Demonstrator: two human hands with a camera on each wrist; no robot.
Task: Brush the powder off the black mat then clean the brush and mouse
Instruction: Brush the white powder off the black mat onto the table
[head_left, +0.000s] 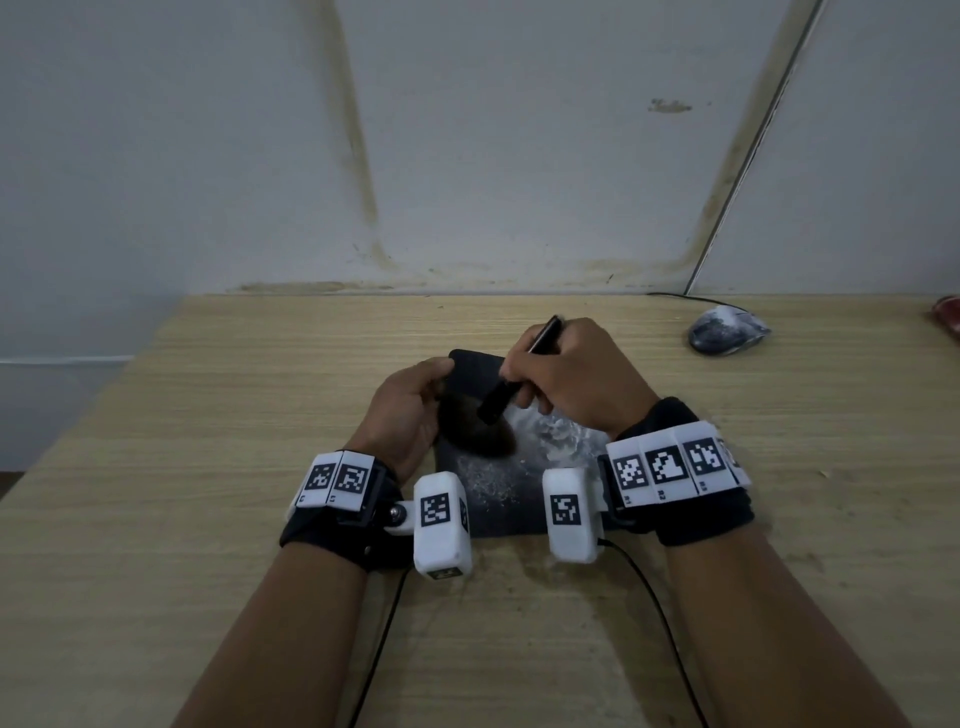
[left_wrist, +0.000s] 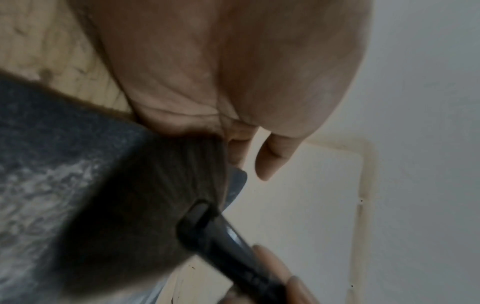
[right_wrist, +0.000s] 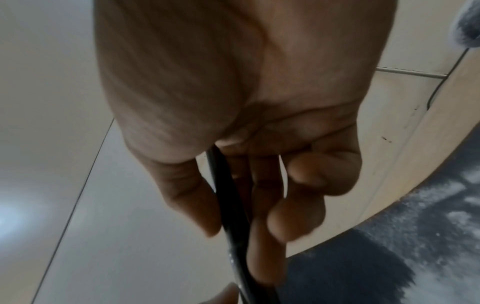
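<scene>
A: What lay on the table (head_left: 208, 415)?

B: The black mat (head_left: 478, 364), near the middle and flat, with white powder (head_left: 556, 436) spread over its near and right parts. It looked thin and limp, so I'd judge it would slide unless pinned at an edge.

A: And the mouse (head_left: 727, 330)?

B: Far right, well apart from the mat, dusted white. Hard and light, I'd guess; best taken by its sides.

A: The hands?

B: The left hand (head_left: 410, 410) rested at the mat's left edge, fingers loosely curved beside the bristles; whether it gripped the edge I couldn't tell. The right hand (head_left: 571, 379) pinched the brush (head_left: 493, 410) by its slim black handle, pen-fashion. The bristles, soft and splayed, pressed on the mat.
</scene>
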